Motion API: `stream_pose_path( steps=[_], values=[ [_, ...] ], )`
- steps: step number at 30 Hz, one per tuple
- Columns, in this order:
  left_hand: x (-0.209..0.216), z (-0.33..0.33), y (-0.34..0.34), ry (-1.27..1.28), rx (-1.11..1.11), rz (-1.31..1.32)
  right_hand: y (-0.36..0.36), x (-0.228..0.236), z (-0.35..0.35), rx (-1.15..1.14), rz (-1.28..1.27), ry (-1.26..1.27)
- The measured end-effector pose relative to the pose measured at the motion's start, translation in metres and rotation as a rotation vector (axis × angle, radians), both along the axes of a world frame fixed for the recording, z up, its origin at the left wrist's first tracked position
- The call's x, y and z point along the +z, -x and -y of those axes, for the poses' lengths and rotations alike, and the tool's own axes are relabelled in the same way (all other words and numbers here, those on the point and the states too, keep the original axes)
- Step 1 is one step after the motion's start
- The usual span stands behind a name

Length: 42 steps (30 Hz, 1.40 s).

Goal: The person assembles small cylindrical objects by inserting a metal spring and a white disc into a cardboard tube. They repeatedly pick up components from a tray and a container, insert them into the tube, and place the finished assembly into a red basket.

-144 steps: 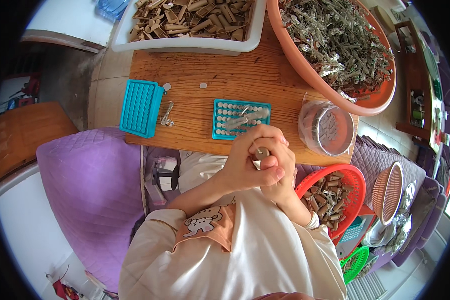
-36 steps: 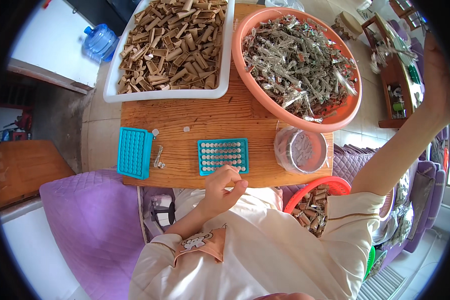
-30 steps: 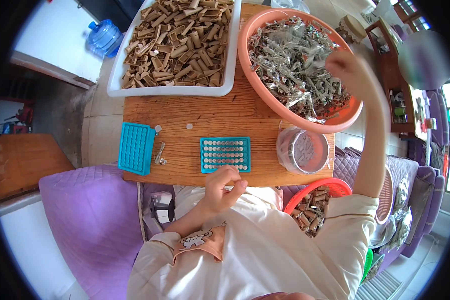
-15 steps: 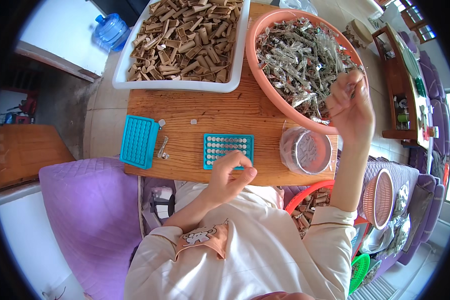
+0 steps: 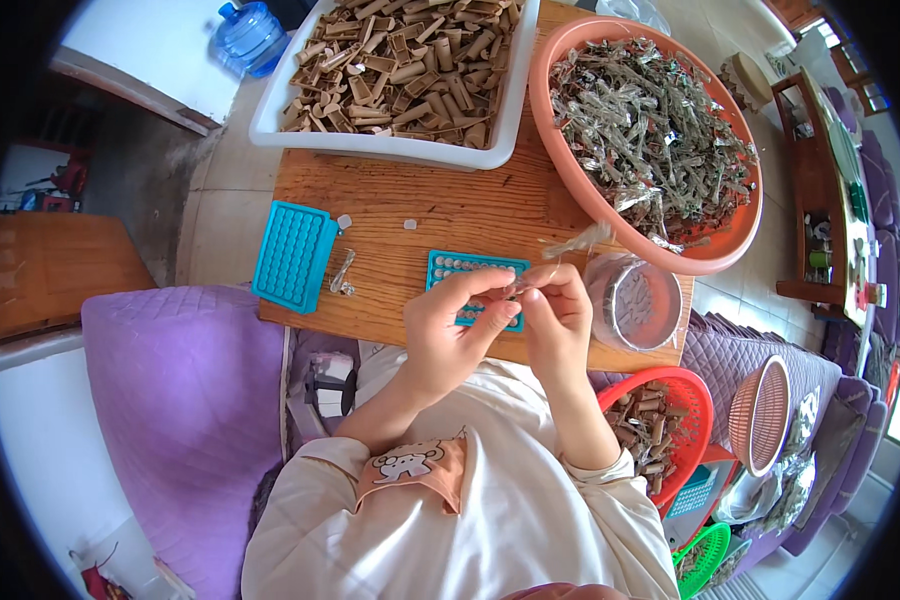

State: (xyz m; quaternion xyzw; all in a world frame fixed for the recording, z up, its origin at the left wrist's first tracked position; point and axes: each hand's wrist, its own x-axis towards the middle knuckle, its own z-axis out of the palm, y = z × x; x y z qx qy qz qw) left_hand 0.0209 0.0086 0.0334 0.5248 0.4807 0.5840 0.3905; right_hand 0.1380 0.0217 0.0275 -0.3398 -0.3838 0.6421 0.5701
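My left hand (image 5: 442,328) and my right hand (image 5: 560,325) meet fingertip to fingertip above the near edge of a wooden table. Both pinch a thin bundle of shiny, see-through strips (image 5: 582,240), whose pale loose end sticks out to the right. Its other end is mostly hidden by my fingers. Partly covered under the hands is a turquoise tray (image 5: 453,258) with rows of small round greyish-white pieces in its holes. Just right of my right hand stands a clear round tub (image 5: 634,300) with grey-white bits inside.
An orange basin (image 5: 548,120) heaped with similar shiny bundles stands far right; a white bin (image 5: 390,152) of brown half-tube pieces is far left. Another turquoise tray (image 5: 295,258), a loose bundle (image 5: 342,272) and small white pieces lie left. A red basket (image 5: 698,400) sits below the table's right side.
My right hand has come down from over the orange basin to my left hand, bringing a shiny bundle. Both hands now pinch it. The view has shifted slightly.
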Motion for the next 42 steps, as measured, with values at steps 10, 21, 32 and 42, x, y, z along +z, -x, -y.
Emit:
stream_pose_path(
  steps=[10,21,32,42],
  values=[
    [0.010,0.009,0.020,0.018,-0.140,-0.363,-0.012,0.014,-0.006,0.032,0.972,-0.798],
    [0.004,0.004,0.024,0.182,-0.262,-0.147,-0.018,-0.004,0.007,-0.058,0.985,-0.616],
    [-0.021,-0.197,0.088,-0.042,0.162,-0.864,-0.019,-0.003,0.013,-0.027,0.955,-0.490],
    [-0.026,-0.234,0.090,0.026,0.148,-1.148,-0.028,-0.001,0.018,-0.080,0.994,-0.405]
  ],
)
